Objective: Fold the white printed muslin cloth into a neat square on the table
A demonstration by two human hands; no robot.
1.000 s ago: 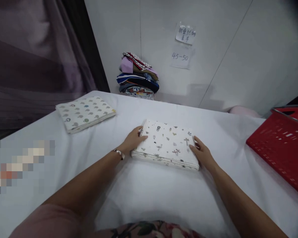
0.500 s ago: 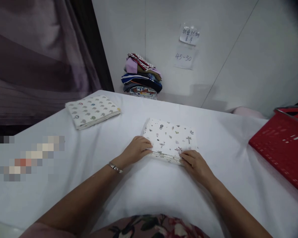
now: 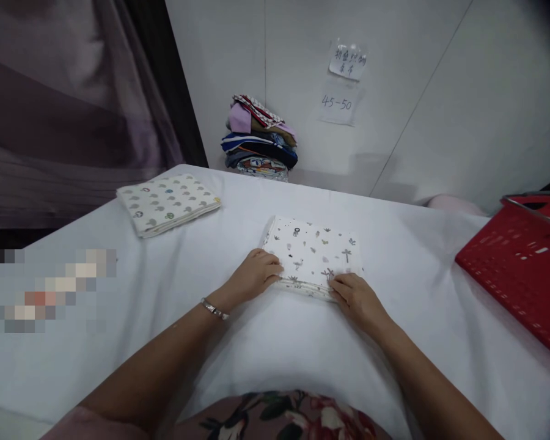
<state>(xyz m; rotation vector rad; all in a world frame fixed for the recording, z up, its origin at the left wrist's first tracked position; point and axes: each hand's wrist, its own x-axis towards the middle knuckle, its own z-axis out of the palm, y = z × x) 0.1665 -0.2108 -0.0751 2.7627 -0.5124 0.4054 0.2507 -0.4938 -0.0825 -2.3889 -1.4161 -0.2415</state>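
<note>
A folded white cloth point(image 3: 311, 253) with small palm-tree and animal prints lies flat on the white-covered table point(image 3: 297, 348). My left hand point(image 3: 256, 273) grips its near left corner, thumb at the front edge and fingers on top. At the near right corner, my right hand point(image 3: 354, 296) pinches the folded layers in the same way. Both thumbs are partly hidden. Farther left rests another folded cloth point(image 3: 169, 205), printed with grey shapes and a few coloured ones; neither hand touches it.
A red perforated basket point(image 3: 517, 263) stands at the right side of the table. Behind the far edge, a stack of folded fabrics point(image 3: 261, 137) sits against the wall. Paper notes point(image 3: 337, 104) hang on that wall. A draped curtain point(image 3: 64, 110) covers the left; a pixelated patch hides part of the table.
The whole view has shifted slightly. Both hands keep their hold at the near corners of the printed cloth, which stays folded in place.
</note>
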